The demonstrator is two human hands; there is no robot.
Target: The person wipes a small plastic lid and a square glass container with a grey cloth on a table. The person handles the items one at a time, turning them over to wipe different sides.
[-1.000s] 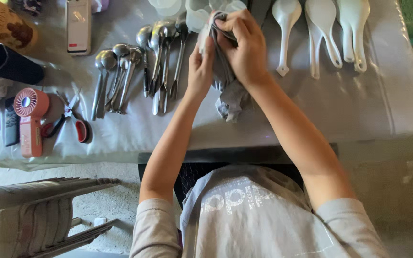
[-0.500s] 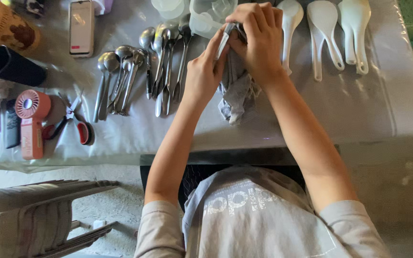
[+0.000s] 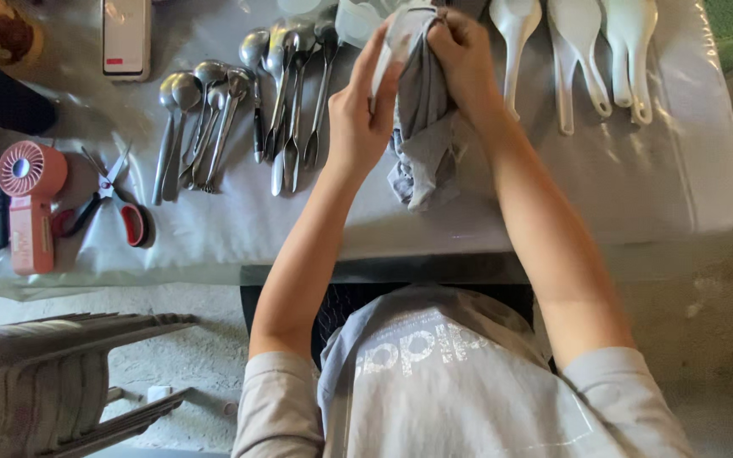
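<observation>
Cloth hanging lengthwise toward person

A person is wearing a light grey short-sleeved T-shirt, and pale faded lettering is running across its chest. The sleeves are ending above the elbows, leaving both forearms bare. The left hand and right hand are showing no rings, gloves or watch, and the wrists are bare too.

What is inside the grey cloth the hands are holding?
A white piece pokes out of the grey cloth between the left hand and right hand; the rest is covered.
</observation>
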